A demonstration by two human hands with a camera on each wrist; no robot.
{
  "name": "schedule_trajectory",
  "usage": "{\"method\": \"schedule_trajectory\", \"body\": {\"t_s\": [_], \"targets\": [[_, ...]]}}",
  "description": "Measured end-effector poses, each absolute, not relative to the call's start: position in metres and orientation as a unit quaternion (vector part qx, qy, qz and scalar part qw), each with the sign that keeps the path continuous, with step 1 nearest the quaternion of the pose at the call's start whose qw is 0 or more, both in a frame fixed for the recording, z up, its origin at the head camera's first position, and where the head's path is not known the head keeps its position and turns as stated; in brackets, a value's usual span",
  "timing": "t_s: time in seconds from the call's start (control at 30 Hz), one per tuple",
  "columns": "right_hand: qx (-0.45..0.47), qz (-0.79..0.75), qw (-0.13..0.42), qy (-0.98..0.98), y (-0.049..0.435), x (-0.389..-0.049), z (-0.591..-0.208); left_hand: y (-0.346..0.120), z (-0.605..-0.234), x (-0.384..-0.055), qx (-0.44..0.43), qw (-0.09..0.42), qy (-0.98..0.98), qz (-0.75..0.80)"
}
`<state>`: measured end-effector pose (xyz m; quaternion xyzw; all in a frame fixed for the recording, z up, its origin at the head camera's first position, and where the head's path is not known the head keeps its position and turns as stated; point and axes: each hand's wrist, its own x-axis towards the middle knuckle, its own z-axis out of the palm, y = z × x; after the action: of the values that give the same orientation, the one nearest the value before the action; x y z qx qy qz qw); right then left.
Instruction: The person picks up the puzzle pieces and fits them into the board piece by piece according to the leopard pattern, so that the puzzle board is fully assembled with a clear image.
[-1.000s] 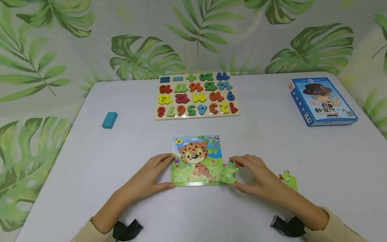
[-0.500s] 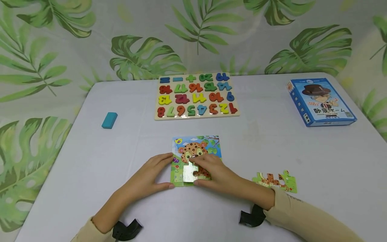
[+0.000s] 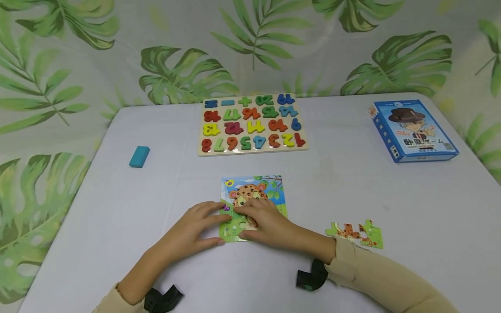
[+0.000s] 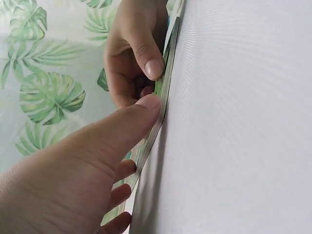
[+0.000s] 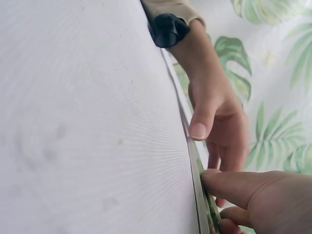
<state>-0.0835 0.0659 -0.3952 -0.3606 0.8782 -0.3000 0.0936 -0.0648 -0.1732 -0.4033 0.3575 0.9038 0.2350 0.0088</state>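
Note:
A leopard picture puzzle board (image 3: 277,184) lies on the white table. My left hand (image 3: 193,226) rests along its left side, fingers fairly straight, one fingertip reaching over the picture and the thumb (image 4: 148,105) at the near-left corner. Across the board, my right hand (image 3: 270,221) holds a green puzzle piece (image 3: 235,225) between thumb and fingers, over the lower-left part of the picture. The right thumb (image 5: 212,178) is at the near edge. Much of the leopard is hidden under the right hand. Other loose pieces (image 3: 372,234) lie beyond the right forearm.
A wooden number board (image 3: 254,150) lies at the back middle, with a teal block (image 3: 139,157) to its left. A blue game box (image 3: 419,130) stands at the back right. Black cameras (image 3: 162,300) sit on both wrists.
My right hand has carried the green piece from the board's right side to its lower left. The left hand stayed at the left edge, one finger now reaching further inward.

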Motion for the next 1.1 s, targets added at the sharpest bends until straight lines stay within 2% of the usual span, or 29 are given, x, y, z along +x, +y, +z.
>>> {"method": "schedule_trajectory", "body": {"t_s": [0.13, 0.4, 0.57, 0.7, 0.8, 0.93, 1.1], "targets": [[-0.36, -0.295, 0.093, 0.88, 0.063, -0.083, -0.393, -0.174, -0.402, -0.064, 0.376, 0.004, 0.897, 0.233], [-0.37, -0.247, 0.109, 0.889, 0.065, -0.083, -0.389, -0.175, -0.401, -0.063, 0.366, 0.026, 0.898, 0.244], [-0.366, -0.26, 0.148, 0.881, 0.073, -0.082, -0.389, -0.174, -0.403, -0.063, 0.36, 0.027, 0.896, 0.261], [-0.336, -0.341, 0.198, 0.855, 0.083, -0.083, -0.383, -0.174, -0.404, -0.063, 0.355, 0.027, 0.895, 0.271], [-0.315, -0.406, 0.211, 0.831, 0.096, -0.083, -0.375, -0.174, -0.406, -0.063, 0.353, 0.028, 0.895, 0.271], [-0.299, -0.459, 0.178, 0.817, 0.121, -0.08, -0.359, -0.173, -0.406, -0.064, 0.35, 0.029, 0.896, 0.271], [-0.289, -0.458, 0.087, 0.836, 0.16, -0.071, -0.339, -0.172, -0.405, -0.064, 0.345, 0.032, 0.898, 0.272]]}}
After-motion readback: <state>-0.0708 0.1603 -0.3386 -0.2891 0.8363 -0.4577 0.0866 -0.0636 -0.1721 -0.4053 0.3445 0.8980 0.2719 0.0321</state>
